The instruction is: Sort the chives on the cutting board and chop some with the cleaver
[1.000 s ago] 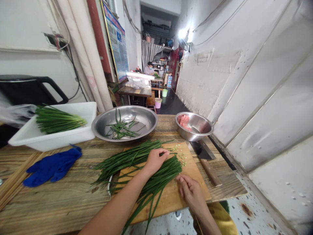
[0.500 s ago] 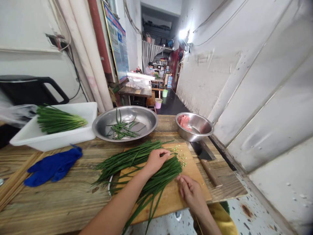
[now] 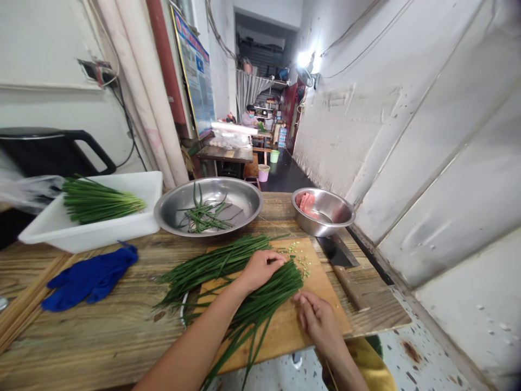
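Observation:
My left hand (image 3: 262,270) rests over a bunch of green chives (image 3: 280,285) on a wooden cutting board (image 3: 325,304). Its thumb and fingers are curled together at the chives, close to their cut ends. Lower right, my right hand (image 3: 318,319) is closed on a thin wooden skewer (image 3: 331,373), whose tip pokes out by the cut ends. A second pile of chives (image 3: 220,260) lies behind the left forearm. Small pale cut bits (image 3: 303,263) are scattered at the board's far right.
A cleaver (image 3: 345,271) lies right of the board, beneath a steel bowl (image 3: 325,217) with pink meat slices. Behind stand a wide steel basin (image 3: 248,209) with loose chives and a white tray (image 3: 97,236) holding another bunch. A blue glove (image 3: 89,279) and several wooden skewers (image 3: 28,304) lie left.
My left hand has shifted very slightly to the right over the chives. The right hand and skewer look the same.

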Action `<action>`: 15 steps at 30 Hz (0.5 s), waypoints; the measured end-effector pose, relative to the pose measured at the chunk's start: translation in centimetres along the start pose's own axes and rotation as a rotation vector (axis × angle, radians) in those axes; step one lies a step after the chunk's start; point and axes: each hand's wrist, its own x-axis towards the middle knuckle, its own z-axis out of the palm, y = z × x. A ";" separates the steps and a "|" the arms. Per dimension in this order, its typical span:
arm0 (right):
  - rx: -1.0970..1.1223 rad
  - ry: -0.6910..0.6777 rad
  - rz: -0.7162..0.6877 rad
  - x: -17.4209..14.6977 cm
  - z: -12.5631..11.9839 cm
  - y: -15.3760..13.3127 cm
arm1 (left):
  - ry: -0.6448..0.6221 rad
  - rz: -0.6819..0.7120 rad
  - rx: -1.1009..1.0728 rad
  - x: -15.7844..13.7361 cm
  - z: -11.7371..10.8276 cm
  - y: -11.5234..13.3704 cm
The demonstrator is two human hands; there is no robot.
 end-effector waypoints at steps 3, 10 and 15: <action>0.008 0.009 -0.001 0.0 0.1 0.1 | -0.071 0.044 0.022 -0.1 -0.7 0.3; 0.052 0.016 -0.059 -0.3 0.4 1.2 | -0.047 -0.049 -0.024 -0.2 -1.1 1.7; -0.013 0.019 -0.136 -0.6 0.4 1.4 | -0.139 -0.104 -0.134 -0.7 -1.4 3.1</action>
